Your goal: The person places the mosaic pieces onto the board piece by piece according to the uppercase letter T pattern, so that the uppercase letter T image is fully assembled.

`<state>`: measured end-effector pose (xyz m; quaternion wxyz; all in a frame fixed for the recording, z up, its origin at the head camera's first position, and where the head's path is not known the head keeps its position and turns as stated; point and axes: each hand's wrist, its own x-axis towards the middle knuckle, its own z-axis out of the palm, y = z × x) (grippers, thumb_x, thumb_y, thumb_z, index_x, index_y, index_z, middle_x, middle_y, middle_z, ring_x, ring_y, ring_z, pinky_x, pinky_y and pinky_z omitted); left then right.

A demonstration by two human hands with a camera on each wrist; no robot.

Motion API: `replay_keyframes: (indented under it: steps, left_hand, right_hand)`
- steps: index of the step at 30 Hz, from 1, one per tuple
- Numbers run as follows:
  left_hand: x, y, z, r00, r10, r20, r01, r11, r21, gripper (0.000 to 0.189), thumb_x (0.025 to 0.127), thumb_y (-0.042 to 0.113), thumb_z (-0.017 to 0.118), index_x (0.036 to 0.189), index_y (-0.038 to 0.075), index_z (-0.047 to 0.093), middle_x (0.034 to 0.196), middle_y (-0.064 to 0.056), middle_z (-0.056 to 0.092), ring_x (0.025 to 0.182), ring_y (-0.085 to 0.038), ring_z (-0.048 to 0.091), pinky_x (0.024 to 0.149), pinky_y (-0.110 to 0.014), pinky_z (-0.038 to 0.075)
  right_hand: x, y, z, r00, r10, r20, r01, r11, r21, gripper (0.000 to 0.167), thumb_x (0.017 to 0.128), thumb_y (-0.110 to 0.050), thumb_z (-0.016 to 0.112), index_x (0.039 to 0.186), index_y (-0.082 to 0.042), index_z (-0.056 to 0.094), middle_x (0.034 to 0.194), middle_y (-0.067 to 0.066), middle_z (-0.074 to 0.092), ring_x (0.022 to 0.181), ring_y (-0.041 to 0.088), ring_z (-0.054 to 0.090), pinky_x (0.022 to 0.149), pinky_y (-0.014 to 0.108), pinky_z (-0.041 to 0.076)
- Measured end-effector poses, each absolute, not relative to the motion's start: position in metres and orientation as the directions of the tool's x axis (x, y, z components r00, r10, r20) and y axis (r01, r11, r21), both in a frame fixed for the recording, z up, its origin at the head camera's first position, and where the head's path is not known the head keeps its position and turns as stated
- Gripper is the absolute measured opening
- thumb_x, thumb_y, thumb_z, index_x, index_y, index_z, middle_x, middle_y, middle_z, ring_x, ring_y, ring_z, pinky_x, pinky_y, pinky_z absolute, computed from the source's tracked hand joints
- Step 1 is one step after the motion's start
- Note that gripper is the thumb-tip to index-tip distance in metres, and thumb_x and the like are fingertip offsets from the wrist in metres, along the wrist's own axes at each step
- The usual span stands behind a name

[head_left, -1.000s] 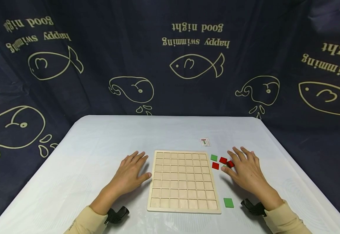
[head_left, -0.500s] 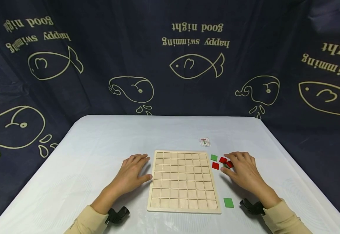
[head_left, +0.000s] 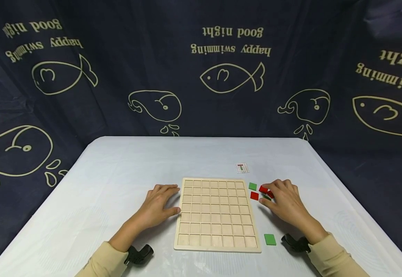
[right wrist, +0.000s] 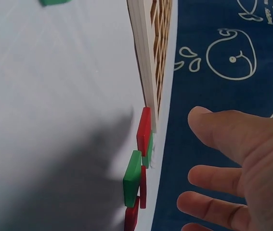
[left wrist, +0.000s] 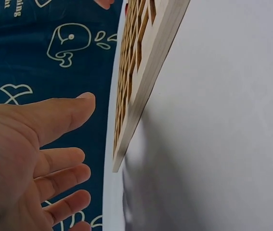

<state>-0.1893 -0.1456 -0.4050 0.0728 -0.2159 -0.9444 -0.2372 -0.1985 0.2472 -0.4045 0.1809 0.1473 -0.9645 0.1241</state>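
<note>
A light wooden grid board [head_left: 218, 219] with square cells lies in the middle of the table. My left hand [head_left: 157, 206] is at its left edge, fingers relaxed and holding nothing; in the left wrist view the thumb [left wrist: 69, 115] is apart from the board. My right hand [head_left: 285, 202] hovers over the small tiles right of the board, thumb and fingers spread apart with nothing between them. Beneath and beside it are a red tile [head_left: 254, 196], another red tile [head_left: 263, 189], a third red tile [right wrist: 132, 217] and a green tile [right wrist: 133, 178], partly covered by the hand in the head view.
Near the board's upper right corner is a green tile [head_left: 252, 186]. Another green tile [head_left: 270, 239] lies by its lower right. A small card with a printed grid pattern [head_left: 242, 167] lies behind the board. A dark curtain [head_left: 201, 107] hangs beyond the white table [head_left: 135, 161].
My right hand has drawn its fingers in and shifted slightly left over the tiles. My left fingers have bent and moved a little closer to the board.
</note>
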Motion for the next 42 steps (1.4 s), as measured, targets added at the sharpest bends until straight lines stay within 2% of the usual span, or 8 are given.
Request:
replay_keyframes:
  steps: [7,13,27,42]
  left_hand:
    - [-0.193,-0.148,-0.41,-0.895,0.394,0.209,0.444,0.745,0.498,0.061,0.078,0.028,0.075,0.131,0.007,0.054,0.139,-0.005,0.051,0.121,-0.024,0.042,0.09,-0.041,0.031]
    - [-0.196,-0.149,-0.413,-0.887,0.422,0.19,0.45,0.693,0.563,0.063,0.078,0.026,0.076,0.132,0.005,0.053,0.141,-0.006,0.049,0.122,-0.025,0.041,0.095,-0.045,0.029]
    - [-0.199,-0.151,-0.419,-0.883,0.44,0.164,0.439,0.647,0.623,0.06,0.08,0.025,0.074,0.133,0.008,0.053,0.143,-0.004,0.047,0.124,-0.024,0.038,0.098,-0.047,0.028]
    - [-0.2,-0.152,-0.423,-0.897,0.43,0.101,0.371,0.611,0.699,0.058,0.079,0.024,0.074,0.132,0.011,0.054,0.142,-0.002,0.047,0.129,-0.025,0.035,0.104,-0.057,0.021]
  right_hand:
    - [-0.202,0.247,-0.407,-0.905,-0.235,0.356,-0.317,0.928,-0.193,0.042,0.076,-0.033,0.076,0.107,-0.007,0.068,0.096,0.009,0.061,0.092,0.029,0.045,0.078,0.043,0.028]
    - [-0.205,0.246,-0.41,-0.909,-0.234,0.346,-0.317,0.926,-0.205,0.041,0.076,-0.033,0.076,0.106,-0.007,0.069,0.094,0.008,0.06,0.09,0.028,0.045,0.077,0.041,0.028]
    - [-0.211,0.242,-0.412,-0.928,-0.221,0.3,-0.301,0.92,-0.252,0.037,0.076,-0.03,0.076,0.105,-0.007,0.07,0.095,0.008,0.062,0.089,0.025,0.047,0.072,0.036,0.028]
    - [-0.218,0.24,-0.416,-0.934,-0.212,0.289,-0.294,0.914,-0.279,0.027,0.075,-0.022,0.076,0.097,-0.006,0.072,0.088,0.006,0.062,0.083,0.023,0.047,0.069,0.034,0.027]
